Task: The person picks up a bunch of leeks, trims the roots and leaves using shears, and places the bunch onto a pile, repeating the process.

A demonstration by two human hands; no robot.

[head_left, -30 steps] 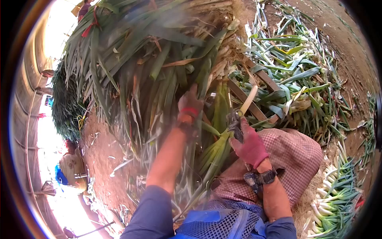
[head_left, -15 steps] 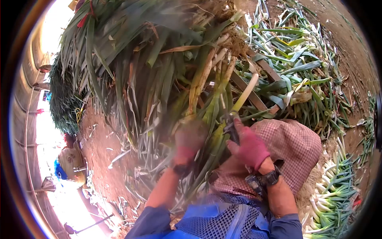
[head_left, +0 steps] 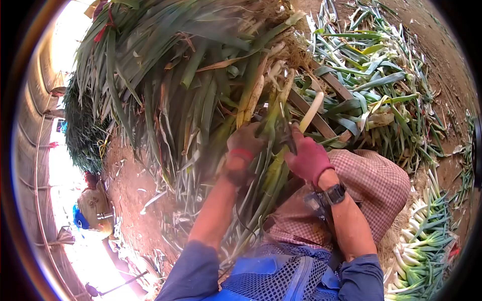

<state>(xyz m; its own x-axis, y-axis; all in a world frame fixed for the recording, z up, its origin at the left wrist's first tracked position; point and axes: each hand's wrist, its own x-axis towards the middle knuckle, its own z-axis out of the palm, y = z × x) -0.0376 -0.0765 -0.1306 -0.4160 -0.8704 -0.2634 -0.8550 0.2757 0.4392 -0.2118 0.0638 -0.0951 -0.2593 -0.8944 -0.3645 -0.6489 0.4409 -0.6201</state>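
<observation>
My left hand (head_left: 244, 141), in a dirty glove with a reddish cuff, is closed around yellow-green green onion stalks (head_left: 272, 118); its fingertips are partly blurred. My right hand (head_left: 309, 156), in a pinkish-red glove, grips a dark tool with a thin nozzle, which looks like an air blow gun (head_left: 291, 142). The gun is beside the stalks, mostly covered by the fingers. A pale stalk (head_left: 312, 111) slants up just above the right hand. Ahead of both hands lies a large pile of unpeeled green onions (head_left: 150, 75), with roots (head_left: 296, 50) toward the right.
A heap of stripped leaves (head_left: 376, 75) lies at upper right, beside wooden bars (head_left: 334, 86). Peeled green onions (head_left: 414, 246) lie in a row at lower right. My knee, in checkered cloth (head_left: 371, 175), is beside my right arm. Another person (head_left: 95, 205) is at far left.
My left hand has moved up along the stalks. My right hand, with the blow gun, has shifted slightly up and left, closer to the stalks.
</observation>
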